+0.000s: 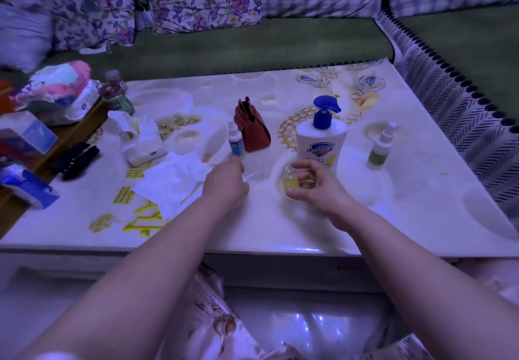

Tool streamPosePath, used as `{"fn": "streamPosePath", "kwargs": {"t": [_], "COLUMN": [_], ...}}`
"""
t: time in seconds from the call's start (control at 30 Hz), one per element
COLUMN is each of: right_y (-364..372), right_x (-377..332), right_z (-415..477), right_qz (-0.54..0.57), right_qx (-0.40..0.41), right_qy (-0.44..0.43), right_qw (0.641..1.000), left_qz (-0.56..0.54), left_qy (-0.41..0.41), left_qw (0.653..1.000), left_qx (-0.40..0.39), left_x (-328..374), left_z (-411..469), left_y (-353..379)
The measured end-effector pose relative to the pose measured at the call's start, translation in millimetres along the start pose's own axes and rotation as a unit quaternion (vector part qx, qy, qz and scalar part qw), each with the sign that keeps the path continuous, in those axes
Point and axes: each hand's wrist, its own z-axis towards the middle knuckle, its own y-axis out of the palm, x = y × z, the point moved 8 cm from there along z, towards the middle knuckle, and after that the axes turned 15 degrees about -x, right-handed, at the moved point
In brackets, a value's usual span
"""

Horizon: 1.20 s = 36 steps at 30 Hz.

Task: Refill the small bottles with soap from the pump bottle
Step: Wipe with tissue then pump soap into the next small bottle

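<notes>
Glossy white table (421,205) with gold print, and it's crowded: the pump bottle (321,140) stands upright mid-table. A red pouch (252,129) sits to its left with a blue-labelled spray bottle (235,143) just beside it, and a green-labelled spray bottle (377,151) stands apart on the right. Just in front of the pump bottle is a small clear bottle (290,182), part-filled with yellow. Over on the left are a tissue pack (140,143), loose tissue sheets (171,185) spread flat, and a black hair clip (74,160) near the edge.

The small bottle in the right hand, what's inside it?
Yellow liquid fills the lower part of the small bottle, which the right hand holds. The thumb covers its base, so the very bottom is hidden.
</notes>
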Motion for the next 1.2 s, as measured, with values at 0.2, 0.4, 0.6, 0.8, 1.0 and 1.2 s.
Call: {"fn": "streamPosePath", "kwargs": {"t": [0.2,0.4,0.6,0.8,1.0,1.2], "right_y": [-8.6,-21.3,-29.3,-31.5,-34.5,-36.2], "right_x": [-13.0,-37.8,-59.7,-66.0,-66.7,-68.5], "right_z": [-12.5,-27.9,-42.4,-45.0,-45.8,-45.9], "right_qz": [-0.024,-0.101,-0.174,-0.198,-0.202,-0.221], "right_qx": [0.049,0.094,0.137,0.151,0.156,0.159], "right_qy": [-0.017,-0.052,-0.075,-0.081,-0.081,-0.077], "right_qw": [0.998,0.989,0.972,0.965,0.963,0.959], "left_qz": [-0.199,-0.357,-0.4,-0.371,-0.361,-0.331], "left_qy": [0.051,0.122,0.138,0.142,0.138,0.138], "left_qw": [0.978,0.926,0.906,0.918,0.922,0.933], "left_qx": [0.036,0.024,0.008,0.013,0.024,0.01], "left_x": [13.2,37.9,53.0,58.7,62.3,69.9], "left_z": [-26.4,-52.5,-66.8,-72.4,-73.7,-72.6], "left_y": [-43.7,-80.2,-95.1,-95.5,-95.8,-91.0]}}
